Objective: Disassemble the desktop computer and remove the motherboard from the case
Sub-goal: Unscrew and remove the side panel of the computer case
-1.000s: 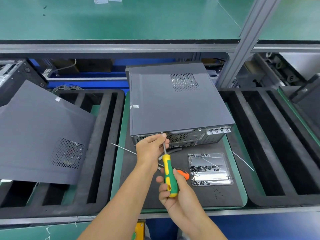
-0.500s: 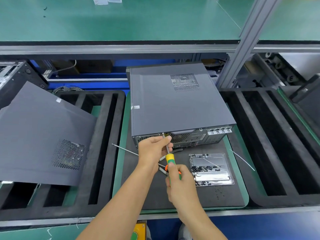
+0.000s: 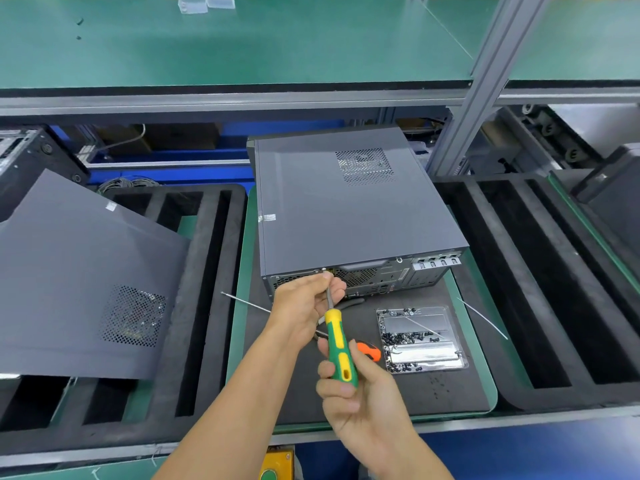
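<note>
At the middle of the bench, a grey computer case [image 3: 346, 209] lies on a dark mat [image 3: 433, 386]. The right hand [image 3: 360, 400] clenches a green-and-yellow screwdriver [image 3: 339, 351] by the handle, while the left hand [image 3: 304, 306] pinches its shaft, tip at the case's rear edge. A tray of screws [image 3: 420, 339] sits at 3 o'clock of the hands, a loose side panel [image 3: 79, 285] at 9 o'clock.

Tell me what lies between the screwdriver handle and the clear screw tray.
In the head view, an orange-handled tool lies on the black mat between the screwdriver in the right hand and the screw tray.
</note>
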`<move>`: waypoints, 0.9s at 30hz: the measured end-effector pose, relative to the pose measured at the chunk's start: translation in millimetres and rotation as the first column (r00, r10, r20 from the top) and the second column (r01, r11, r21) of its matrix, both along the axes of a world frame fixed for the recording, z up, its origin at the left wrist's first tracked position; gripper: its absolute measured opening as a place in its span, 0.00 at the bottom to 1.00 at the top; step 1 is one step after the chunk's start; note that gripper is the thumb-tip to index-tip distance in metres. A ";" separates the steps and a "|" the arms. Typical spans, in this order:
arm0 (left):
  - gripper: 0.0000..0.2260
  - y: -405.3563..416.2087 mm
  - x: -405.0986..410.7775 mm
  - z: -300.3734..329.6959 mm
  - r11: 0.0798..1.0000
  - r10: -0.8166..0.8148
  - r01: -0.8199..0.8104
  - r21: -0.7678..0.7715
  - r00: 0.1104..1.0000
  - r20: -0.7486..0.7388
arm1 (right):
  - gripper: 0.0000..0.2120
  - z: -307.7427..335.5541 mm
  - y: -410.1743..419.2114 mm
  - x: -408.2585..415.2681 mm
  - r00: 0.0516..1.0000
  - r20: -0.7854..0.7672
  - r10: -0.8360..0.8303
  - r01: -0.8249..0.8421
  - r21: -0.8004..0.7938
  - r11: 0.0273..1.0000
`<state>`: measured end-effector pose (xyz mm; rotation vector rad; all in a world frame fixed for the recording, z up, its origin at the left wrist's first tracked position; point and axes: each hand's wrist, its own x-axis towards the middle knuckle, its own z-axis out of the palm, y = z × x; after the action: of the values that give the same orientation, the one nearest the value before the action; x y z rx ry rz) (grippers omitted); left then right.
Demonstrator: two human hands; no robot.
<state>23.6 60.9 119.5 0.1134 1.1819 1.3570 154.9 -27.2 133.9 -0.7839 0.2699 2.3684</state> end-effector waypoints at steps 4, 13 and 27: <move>0.07 -4.4 -3.6 0.2 0.997 -0.074 0.074 -0.008 0.996 -0.052 | 0.13 -2.5 0.3 -8.8 0.831 0.556 0.009 -0.153 0.213 0.965; 0.03 -3.2 -2.2 5.2 0.988 -0.152 0.149 -0.043 0.982 -0.108 | 0.25 -3.4 0.9 -9.9 0.951 0.309 0.006 -0.029 0.070 0.997; 0.07 -6.2 -7.9 1.5 0.973 -0.231 0.221 -0.070 0.945 -0.230 | 0.19 -15.7 0.8 -2.9 0.833 0.553 -0.028 -0.125 0.237 0.963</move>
<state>15.7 54.7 121.0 0.3785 1.3523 1.1359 152.0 -26.5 118.2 -1.3043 -0.3105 2.0465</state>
